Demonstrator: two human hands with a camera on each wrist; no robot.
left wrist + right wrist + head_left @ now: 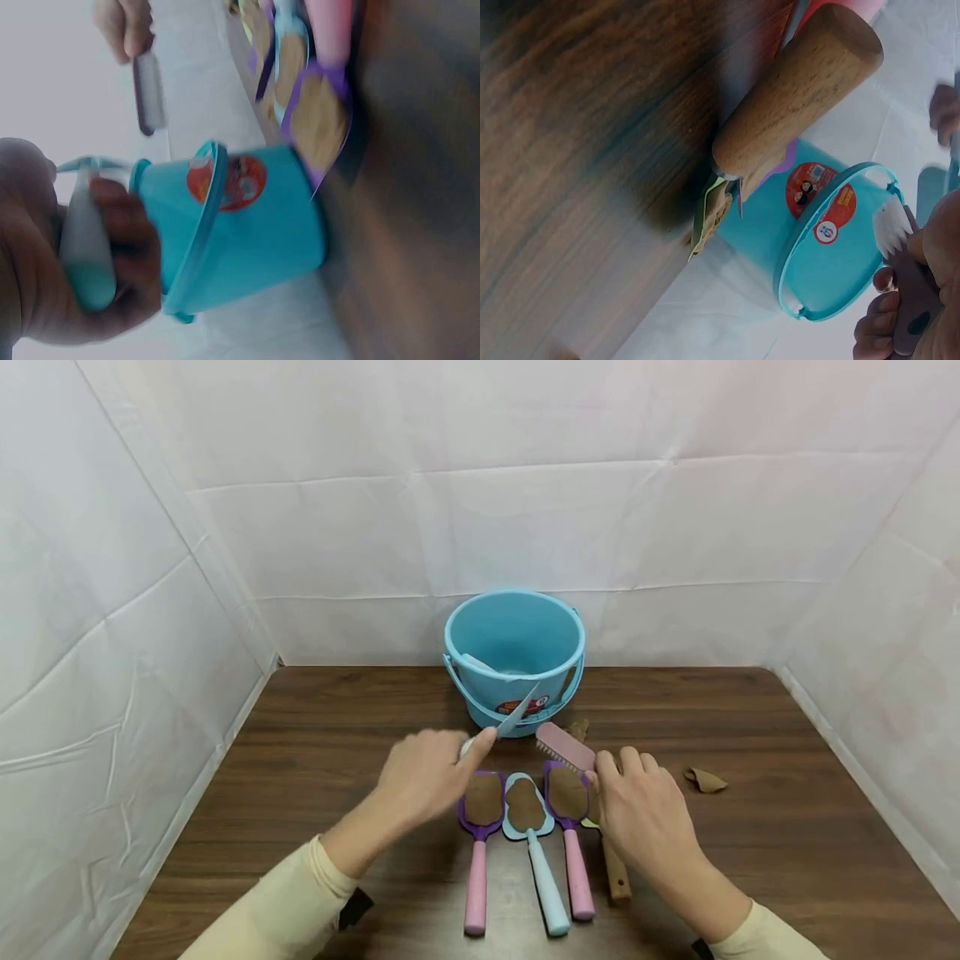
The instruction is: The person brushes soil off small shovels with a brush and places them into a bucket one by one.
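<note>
My left hand (427, 774) grips the handle of a light blue shovel (517, 714), its thin blade seen nearly edge-on in front of the bucket. In the left wrist view, the fingers curl round its pale handle (86, 247). A pink brush (564, 747) with pale bristles is held in my right hand (647, 810). The bristles (891, 227) face the bucket in the right wrist view. Below the hands lie two purple-headed shovels with pink handles (477, 881) (576, 872) and a light blue flower-shaped one (547, 881), all with brown patches on their heads.
A light blue bucket (517, 689) stands at the back, something pale inside. A wooden-handled tool (617, 870) with a green head lies partly under my right hand. One brown scrap (705, 779) lies on the right of the wooden table (772, 827); white sheets surround it.
</note>
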